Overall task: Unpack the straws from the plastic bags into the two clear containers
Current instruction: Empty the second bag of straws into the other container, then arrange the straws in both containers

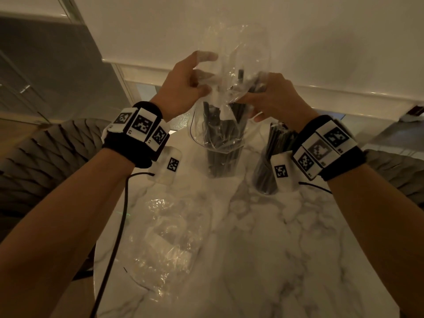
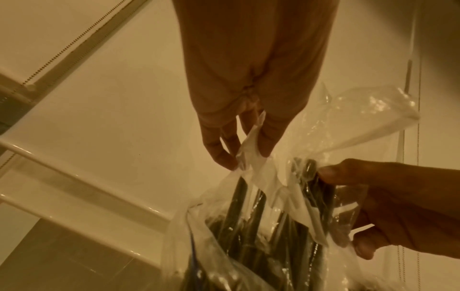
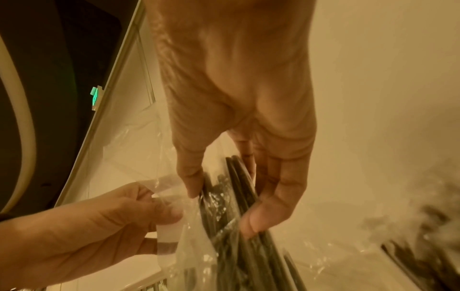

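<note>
The plastic bag (image 1: 231, 72) stands upside down over the left clear container (image 1: 221, 157), so the black straws (image 1: 218, 125) can slide straight down into it. The left hand (image 1: 183, 88) pinches the bag's film and lifts it away, while the right hand (image 1: 275, 99) closes its grip round the straw tops through the plastic, probably to steady them. The right container (image 1: 267, 177) on the marble desk (image 1: 263, 249) already holds straws. An empty bag (image 1: 165, 239) lies nearer.

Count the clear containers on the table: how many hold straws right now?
2. One container stands mid-table under the plastic bag that both hands pull on, packed with dark straws. The other container stands to its right, partly hidden behind the right wrist, also holding straws.
</note>
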Demonstrator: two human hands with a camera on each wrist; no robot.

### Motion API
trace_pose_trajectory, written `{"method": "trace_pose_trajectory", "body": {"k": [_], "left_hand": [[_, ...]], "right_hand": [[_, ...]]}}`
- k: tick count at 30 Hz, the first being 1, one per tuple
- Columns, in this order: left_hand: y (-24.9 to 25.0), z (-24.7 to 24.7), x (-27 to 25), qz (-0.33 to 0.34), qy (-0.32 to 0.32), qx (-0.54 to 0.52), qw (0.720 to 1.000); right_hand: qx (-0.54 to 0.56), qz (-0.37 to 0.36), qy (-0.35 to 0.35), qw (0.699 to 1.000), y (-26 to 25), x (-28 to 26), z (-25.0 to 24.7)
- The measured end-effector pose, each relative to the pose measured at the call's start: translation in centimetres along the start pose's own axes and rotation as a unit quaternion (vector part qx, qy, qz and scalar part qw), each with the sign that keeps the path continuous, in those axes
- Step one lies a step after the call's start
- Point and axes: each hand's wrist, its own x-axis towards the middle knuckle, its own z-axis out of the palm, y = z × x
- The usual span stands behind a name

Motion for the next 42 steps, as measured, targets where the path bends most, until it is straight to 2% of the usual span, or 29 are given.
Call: {"method": "trace_pose_trajectory", "body": {"k": [6, 10, 14, 23, 27, 31, 34, 37, 39, 42], "left_hand": [[0.8, 0.1, -0.2, -0.021, -0.060, -0.014, 0.998], [0.7, -0.7, -0.2, -0.006, 0.002, 0.010, 1.000], [1.1, -1.9, -0.4, -0.001, 0.048, 0.013, 0.999], [3.5, -2.9, -0.5, 0.087, 0.157, 0.020, 0.984], [5.7, -2.5, -0.9, 0.144, 0.184, -0.020, 0.972], [9.0, -1.6, -2.2, 0.127, 0.216, -0.097, 0.963], [10.1, -0.7, -4.8, 0.126, 0.175, -0.120, 0.969], [9.1, 0.2, -8.5, 0.097, 0.119, -0.052, 0.987], [7.1, 1.2, -11.0, 0.010, 0.076, -0.040, 0.996], [2.9, 3.6, -15.1, -0.130, -0.033, -0.027, 0.991]], "right_hand": [[-0.058, -0.030, 0.006, 0.998, -1.0, -0.4, -0.9], [-0.074, -0.048, 0.073, 0.993, -1.1, -0.4, -1.8], [-0.103, -0.059, 0.089, 0.989, -1.3, -0.6, -3.4], [-0.182, -0.145, 0.177, 0.956, -3.5, -2.1, -6.0], [-0.145, -0.196, 0.244, 0.939, -5.1, -3.4, -6.8], [-0.010, -0.286, 0.256, 0.924, -6.9, -6.2, -7.8], [0.042, -0.280, 0.215, 0.935, -6.8, -10.4, -7.4], [0.067, -0.245, 0.200, 0.946, -4.1, -14.7, -6.1], [0.038, -0.174, 0.189, 0.966, -1.1, -17.3, -4.7], [0.051, -0.030, 0.094, 0.994, 4.2, -21.0, -1.6]]}}
